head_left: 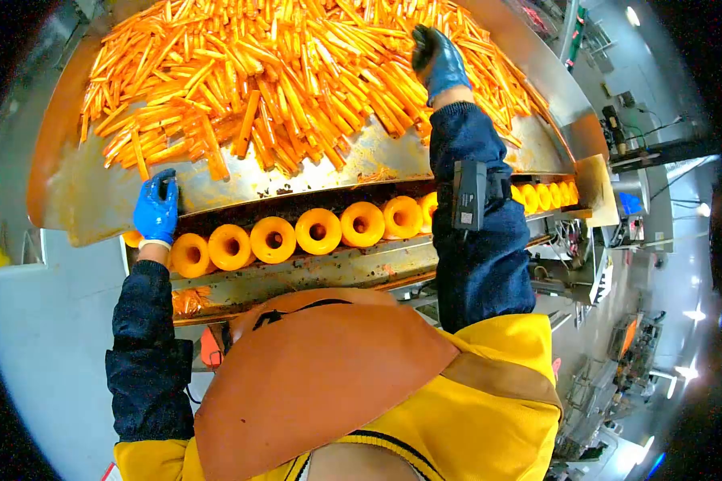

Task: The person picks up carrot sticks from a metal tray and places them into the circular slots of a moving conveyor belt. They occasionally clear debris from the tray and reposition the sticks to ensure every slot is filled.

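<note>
My left hand (156,210), in a blue glove, is at the front left edge of a metal tray (233,186). Its fingers are curled, and the end of one orange stick lies close to the fingertips. What the fingers hold, if anything, is hidden. My right hand (441,62), in a darker wet glove, is over the right part of a large pile of orange sticks (289,88) that look like cut carrots. Its fingers are bent inward, and their contents cannot be made out. Between the tray and my body runs a row of orange funnel-mouthed cups (318,231).
Below the cups runs a stained metal ledge (337,268), with orange shreds (191,301) at its left end. A raised metal side wall (56,172) borders the tray on the left. Other machinery (610,377) stands to the right.
</note>
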